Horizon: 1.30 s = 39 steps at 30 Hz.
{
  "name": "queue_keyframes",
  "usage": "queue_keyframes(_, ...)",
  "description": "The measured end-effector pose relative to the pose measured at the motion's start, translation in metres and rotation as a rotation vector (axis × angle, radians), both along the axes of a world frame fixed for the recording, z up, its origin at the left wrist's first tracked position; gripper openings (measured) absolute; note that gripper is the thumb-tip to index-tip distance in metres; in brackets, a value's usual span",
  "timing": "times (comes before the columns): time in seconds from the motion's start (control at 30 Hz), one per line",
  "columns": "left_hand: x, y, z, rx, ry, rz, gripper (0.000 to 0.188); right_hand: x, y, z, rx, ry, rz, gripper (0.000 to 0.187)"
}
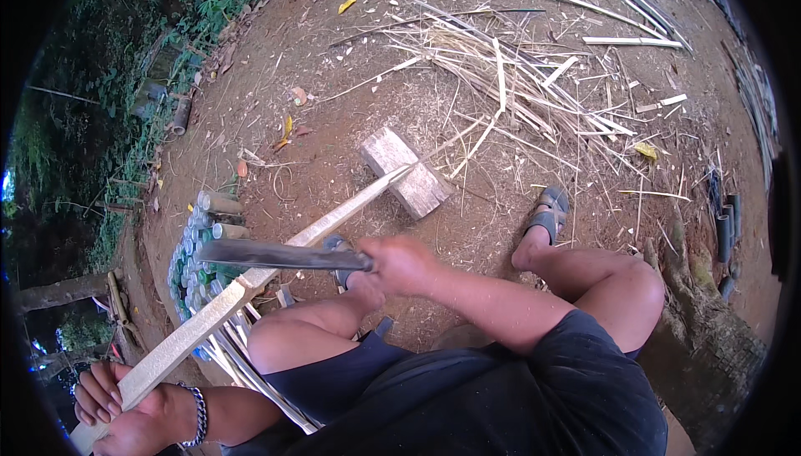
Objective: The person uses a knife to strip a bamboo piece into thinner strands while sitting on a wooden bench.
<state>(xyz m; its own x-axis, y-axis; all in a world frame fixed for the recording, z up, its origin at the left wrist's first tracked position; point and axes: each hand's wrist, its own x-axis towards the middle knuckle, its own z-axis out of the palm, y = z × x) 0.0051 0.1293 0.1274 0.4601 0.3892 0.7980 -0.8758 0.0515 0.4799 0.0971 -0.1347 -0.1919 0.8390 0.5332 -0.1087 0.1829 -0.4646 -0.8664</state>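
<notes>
A long pale bamboo strip (321, 226) slants from the lower left up to a squared wooden block (427, 192) on the ground. Its far, tapering end lies on the block. My left hand (125, 410), with a chain bracelet at the wrist, is closed round the near end of the strip. In front of my body, my right hand (399, 264) grips the handle of a machete (267, 254). The dark blade points left and crosses over the strip near a node; whether it touches the strip, I cannot tell.
Beyond the block lies a heap of split bamboo and shavings (492, 64). Bottles (190, 256) are stacked left of my knee, beside a bundle of pale strips (238, 352). A tree trunk base (709, 322) stands at right, near dark tubes (724, 235). My sandalled feet flank the block.
</notes>
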Motion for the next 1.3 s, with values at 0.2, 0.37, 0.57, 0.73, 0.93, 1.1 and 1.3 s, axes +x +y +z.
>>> queue_keyframes(0.2,0.001,0.000,0.000,-0.022,0.025,0.057,0.071,0.035,-0.076,-0.152,-0.377,0.396,-0.345,0.031)
queue_keyframes(0.37,0.007,0.013,0.004,0.036,0.060,0.010,0.067,0.015,-0.005,-0.010,-0.112,0.131,-0.037,0.030)
queue_keyframes(0.57,0.019,0.014,0.010,-0.006,0.080,-0.014,0.068,0.030,-0.066,-0.171,-0.270,0.287,-0.315,0.028)
queue_keyframes(0.73,0.012,0.018,0.004,0.028,0.043,-0.059,0.069,0.031,-0.043,-0.097,-0.305,0.331,-0.221,0.028)
queue_keyframes(0.93,0.013,0.006,0.010,0.024,0.059,-0.083,0.068,0.041,-0.025,-0.036,-0.153,0.176,-0.039,0.028)
queue_keyframes(1.1,0.014,0.012,0.002,0.019,0.009,-0.102,0.068,0.066,-0.084,-0.190,-0.425,0.275,-0.299,0.025)
queue_keyframes(1.3,0.012,0.008,0.004,0.020,0.043,-0.101,0.068,0.052,-0.049,-0.075,-0.295,0.392,-0.098,0.030)
